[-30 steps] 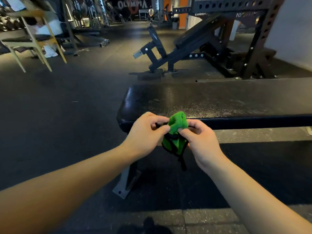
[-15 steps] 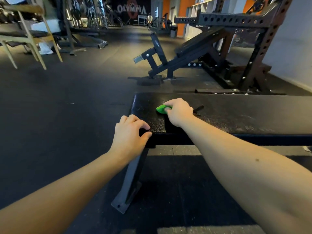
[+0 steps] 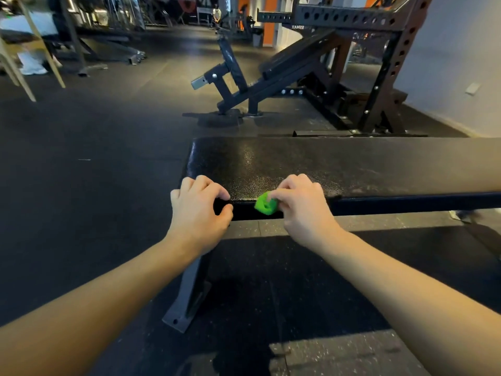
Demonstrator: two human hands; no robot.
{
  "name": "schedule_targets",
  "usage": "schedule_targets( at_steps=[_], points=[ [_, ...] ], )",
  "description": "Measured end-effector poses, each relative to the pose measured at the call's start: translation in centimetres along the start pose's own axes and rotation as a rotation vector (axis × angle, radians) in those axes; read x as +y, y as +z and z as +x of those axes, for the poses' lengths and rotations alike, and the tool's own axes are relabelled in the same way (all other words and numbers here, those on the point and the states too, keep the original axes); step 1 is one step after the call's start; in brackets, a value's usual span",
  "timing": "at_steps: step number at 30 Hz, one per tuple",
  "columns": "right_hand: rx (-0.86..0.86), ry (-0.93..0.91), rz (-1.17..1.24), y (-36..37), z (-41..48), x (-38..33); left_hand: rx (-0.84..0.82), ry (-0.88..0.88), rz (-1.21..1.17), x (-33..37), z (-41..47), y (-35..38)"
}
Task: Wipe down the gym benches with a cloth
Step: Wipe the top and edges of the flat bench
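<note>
A flat black padded bench (image 3: 339,164) runs across the middle of the head view, its left end in front of me. My right hand (image 3: 303,207) grips a bunched green cloth (image 3: 266,204) and holds it against the bench's near edge. My left hand (image 3: 199,213) grips the bench's near left corner, fingers curled over the top and thumb on the side. Most of the cloth is hidden inside my right fist.
The bench's grey steel leg and foot (image 3: 187,302) stand on the dark rubber floor below my left arm. Behind the bench are an inclined black bench (image 3: 287,66) and a power rack (image 3: 379,63). A pale wooden frame (image 3: 40,50) stands far left.
My right hand slid the cloth from the bench top back to the near edge. My left hand stayed gripping the corner. One second ago both hands held the cloth below the bench edge.
</note>
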State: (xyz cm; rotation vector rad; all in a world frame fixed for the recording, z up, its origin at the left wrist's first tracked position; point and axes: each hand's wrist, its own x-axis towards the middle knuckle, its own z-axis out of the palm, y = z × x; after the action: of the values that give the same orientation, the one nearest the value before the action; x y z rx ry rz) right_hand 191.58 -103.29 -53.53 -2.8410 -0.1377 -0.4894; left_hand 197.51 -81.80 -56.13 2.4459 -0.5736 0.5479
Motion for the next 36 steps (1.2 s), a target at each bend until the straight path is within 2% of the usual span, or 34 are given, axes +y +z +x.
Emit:
schedule_targets(
  at_steps=[3, 6, 10, 16, 18, 22, 25, 28, 33, 36],
  points=[
    [0.082, 0.118, 0.109, 1.4, -5.7, 2.4, -0.013, 0.052, 0.004, 0.8, 0.0, 0.6],
    [0.242, 0.428, 0.392, 1.8, -8.5, 3.8, -0.014, 0.094, 0.011, 1.9, 0.3, 1.5],
    [0.474, 0.770, 0.657, 2.4, -6.5, 3.3, 0.007, 0.168, 0.022, 3.4, 0.7, 2.7],
    [0.723, 0.969, 0.891, 5.4, -2.7, -1.7, 0.089, 0.243, 0.054, 3.3, 1.3, 3.3],
    [0.733, 0.989, 0.932, 6.2, -2.4, -2.8, 0.102, 0.262, 0.057, 3.4, 1.3, 3.5],
    [0.609, 0.857, 0.944, 7.7, -2.5, -4.5, 0.106, 0.270, 0.059, 3.3, 1.3, 3.8],
    [0.732, 0.899, 1.035, 7.2, -2.5, -3.6, 0.106, 0.269, 0.048, 3.1, 1.1, 4.0],
    [0.821, 0.875, 0.934, 6.5, -2.9, -1.9, 0.115, 0.279, 0.013, 2.9, 1.1, 4.3],
    [0.794, 0.845, 0.908, 7.2, -2.6, -3.2, 0.108, 0.239, -0.116, 2.8, 0.9, 4.8],
    [0.674, 0.803, 0.952, 8.3, -2.4, -4.8, 0.106, 0.225, -0.135, 2.7, 1.0, 4.8]
  ],
)
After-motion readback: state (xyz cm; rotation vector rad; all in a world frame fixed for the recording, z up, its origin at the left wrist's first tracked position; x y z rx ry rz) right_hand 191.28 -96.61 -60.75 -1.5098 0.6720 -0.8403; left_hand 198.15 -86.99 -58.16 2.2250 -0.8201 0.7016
